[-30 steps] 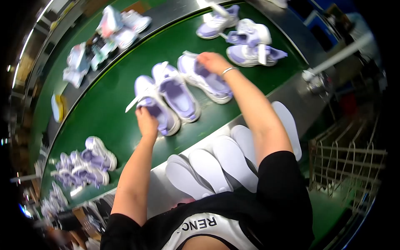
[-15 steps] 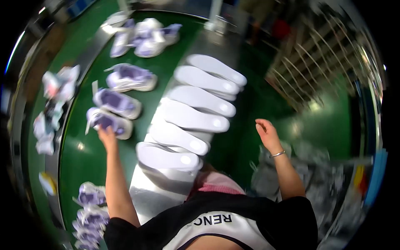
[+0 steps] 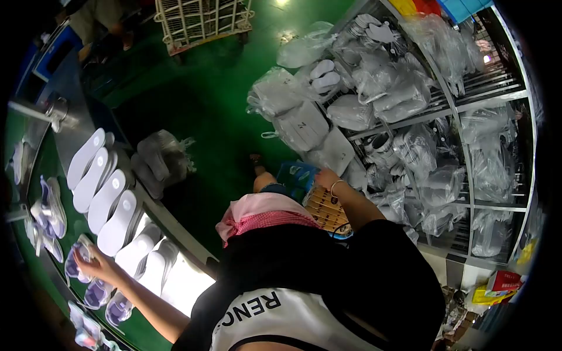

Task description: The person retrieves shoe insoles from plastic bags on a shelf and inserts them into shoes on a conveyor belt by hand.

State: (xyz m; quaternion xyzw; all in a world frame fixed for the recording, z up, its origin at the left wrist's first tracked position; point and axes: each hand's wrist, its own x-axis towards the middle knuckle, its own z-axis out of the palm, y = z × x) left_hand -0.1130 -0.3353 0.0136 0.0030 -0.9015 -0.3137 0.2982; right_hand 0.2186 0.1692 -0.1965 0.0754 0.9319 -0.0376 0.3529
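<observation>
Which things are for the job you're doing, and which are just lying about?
Probably for the job:
- lavender-and-white shoes, one at the left hand
- pale insoles lined up beside them

Probably just about:
- wheeled cart
- red packet
- blue seat by the right hand

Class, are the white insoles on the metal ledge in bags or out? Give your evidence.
Out: the insoles lie bare in a row.

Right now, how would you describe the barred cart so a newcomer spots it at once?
Find the green floor, then follow it to the picture's top edge. The pale barred cart stands there, wheels showing, apart from the shelves of plastic bags.
</observation>
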